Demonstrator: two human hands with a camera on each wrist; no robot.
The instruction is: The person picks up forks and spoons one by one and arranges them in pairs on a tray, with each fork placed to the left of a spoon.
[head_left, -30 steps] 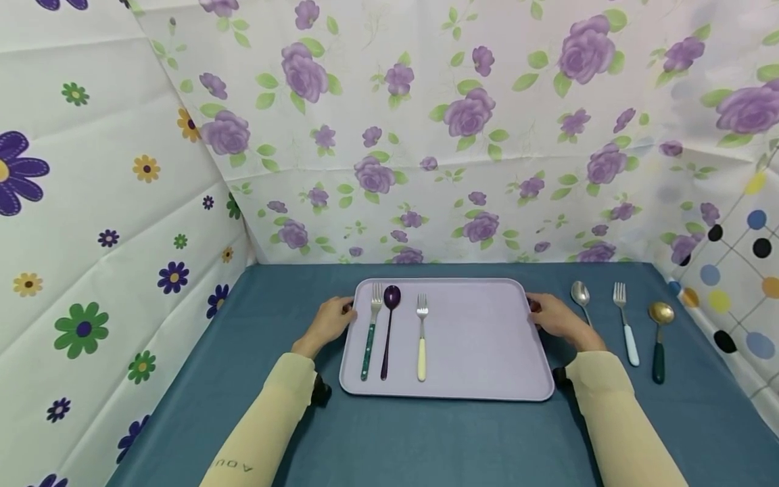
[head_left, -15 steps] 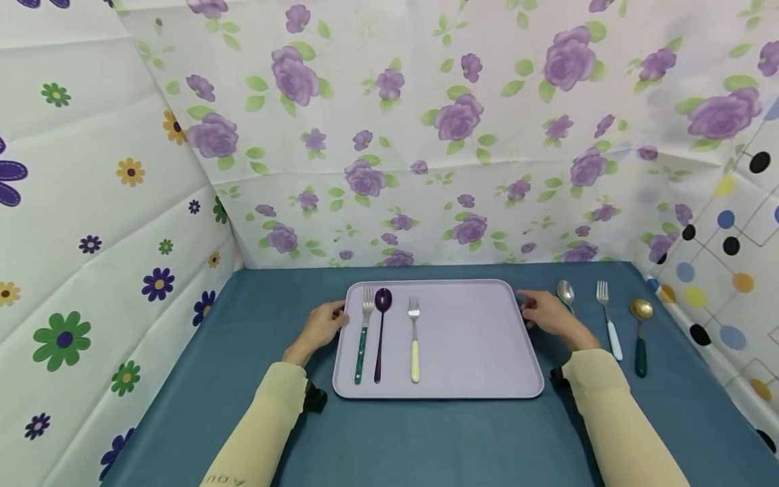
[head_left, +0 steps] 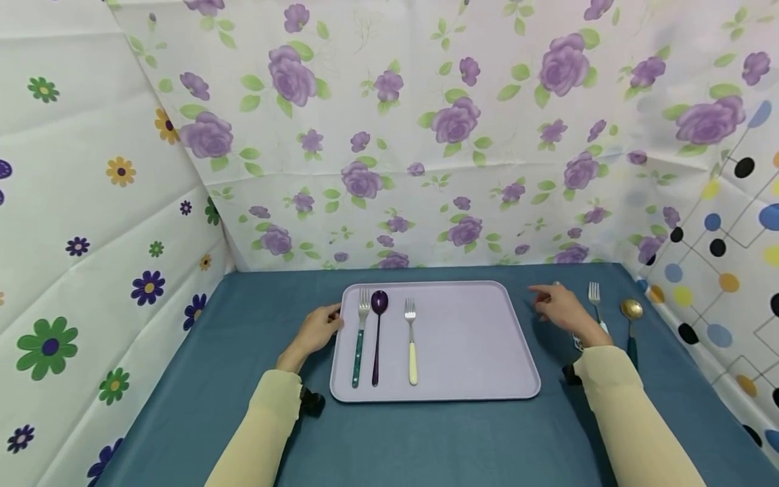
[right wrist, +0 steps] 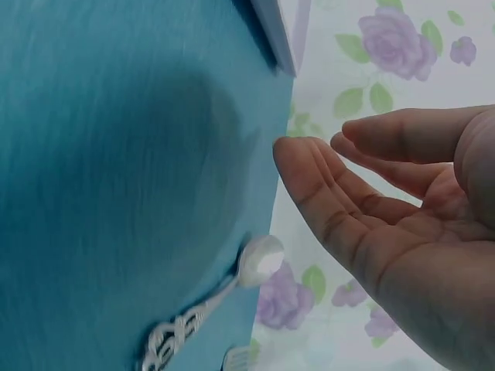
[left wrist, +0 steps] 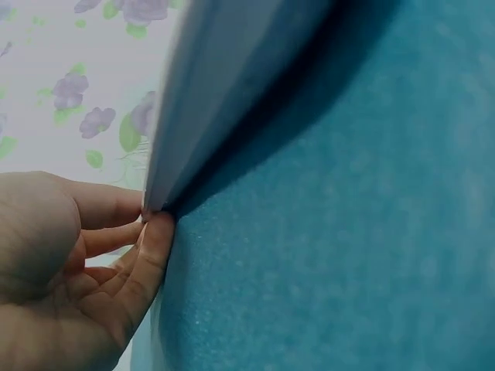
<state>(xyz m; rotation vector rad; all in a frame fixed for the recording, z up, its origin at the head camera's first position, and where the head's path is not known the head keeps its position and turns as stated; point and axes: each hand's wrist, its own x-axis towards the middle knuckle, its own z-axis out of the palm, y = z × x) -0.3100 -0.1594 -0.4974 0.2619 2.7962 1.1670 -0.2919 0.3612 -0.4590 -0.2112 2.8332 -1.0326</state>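
Note:
A pale lilac tray lies on the blue cloth. At its left rim, my left hand pinches the edge; the left wrist view shows the thumb and fingertips meeting at the tray rim. My right hand hovers off the tray's right side with loosely bent fingers and nothing in them. Below that hand in the right wrist view lies a silver spoon with an ornate handle, mostly hidden in the head view. On the tray are a green-handled fork, a dark purple spoon and a yellow-handled fork.
Right of my right hand lie a white-handled fork, partly covered by the wrist, and a gold spoon with a green handle, partly behind the sleeve. Patterned cloth walls close off the back and both sides.
My right hand has let go of the tray's right edge and moved rightward, over the silver spoon. My left hand stays at the left rim. The head view has shifted slightly.

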